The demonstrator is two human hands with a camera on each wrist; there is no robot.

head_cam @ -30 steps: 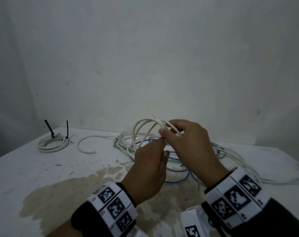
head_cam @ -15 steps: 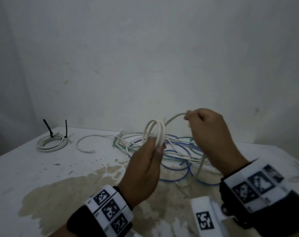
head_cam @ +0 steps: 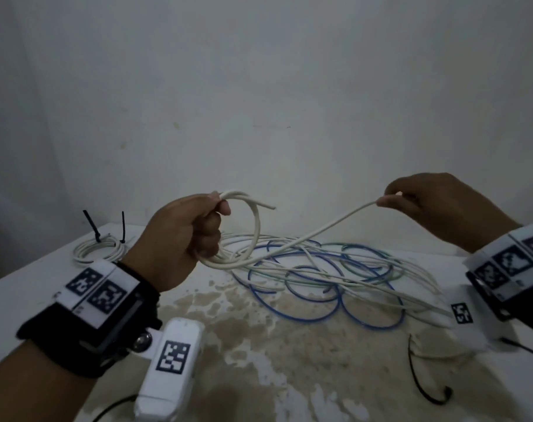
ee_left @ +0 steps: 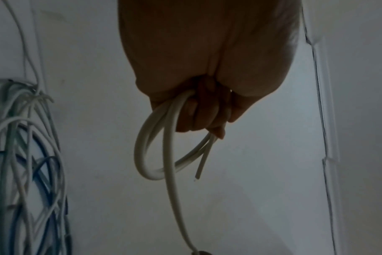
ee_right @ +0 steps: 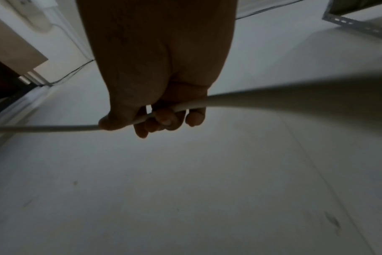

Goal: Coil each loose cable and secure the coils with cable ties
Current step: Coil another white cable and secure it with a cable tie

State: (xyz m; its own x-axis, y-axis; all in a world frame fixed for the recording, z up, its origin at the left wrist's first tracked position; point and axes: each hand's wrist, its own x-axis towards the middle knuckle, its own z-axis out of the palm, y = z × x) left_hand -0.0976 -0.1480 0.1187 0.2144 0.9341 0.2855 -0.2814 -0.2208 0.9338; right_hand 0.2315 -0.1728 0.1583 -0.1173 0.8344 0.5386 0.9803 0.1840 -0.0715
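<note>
Cable (head_cam: 326,231), white, runs through the air between both hands above the middle of the table (head_cam: 30,287). The left hand (head_cam: 183,239) has its fingers curled tight round a small coil (head_cam: 253,236) of a few loops, with the cut end (head_cam: 270,206) poking out to the right of the thumb. The right hand (head_cam: 436,205), well apart on the right, pinches the same cable between thumb and curled fingers, so the span between them is drawn fairly straight.

From the right hand the slack drops back into a loose tangle (head_cam: 320,275) of white, green and blue cables lying on the table beneath and just beyond the hands. That is where trouble is likely: the white cable seems threaded among the others, so pulling more length could snag it or drag the whole heap along. The short loops look springy, and a slackened left grip could let them pop open.

At the far left a finished white coil (head_cam: 96,252) lies bound with two black ties (head_cam: 91,226) standing upright. A thin black wire (head_cam: 423,388) curls on the near right.

The table is white, with a broad brownish stain (head_cam: 259,330) in the near middle. A plain pale wall (head_cam: 259,86) rises directly behind; lighting is dim.
</note>
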